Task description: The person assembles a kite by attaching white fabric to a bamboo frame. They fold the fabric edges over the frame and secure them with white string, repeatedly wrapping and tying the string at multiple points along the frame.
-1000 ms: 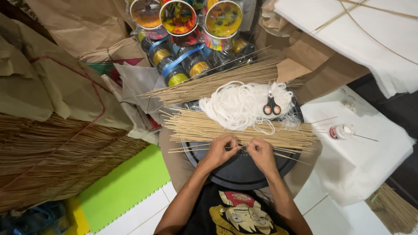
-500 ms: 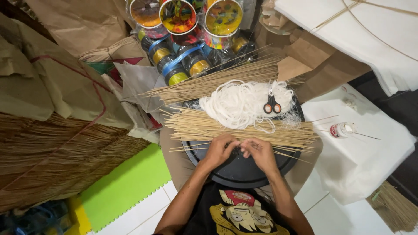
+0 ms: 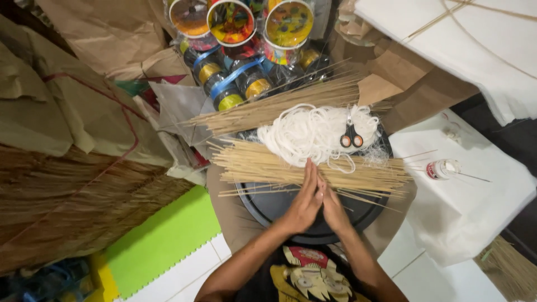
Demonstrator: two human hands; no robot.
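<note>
Hands pressed together over thin bamboo sticks on a round black tray.

The bundle of thin sticks (image 3: 313, 170) lies across the black tray (image 3: 268, 204), at 12 o'clock of the hands. The left hand (image 3: 305, 201) and right hand (image 3: 334, 208) are flat, palm against palm, fingers straight; whether a stick sits between them cannot be told. Past the sticks at 12 o'clock, white string (image 3: 313, 131) carries small scissors (image 3: 351, 137). A small bottle (image 3: 442, 169) lies at 3 o'clock.

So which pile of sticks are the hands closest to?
The nearer bundle of thin sticks, lying across the round black tray right under both hands' fingertips. The other stick bundle lies farther off, beyond the white string.
</note>
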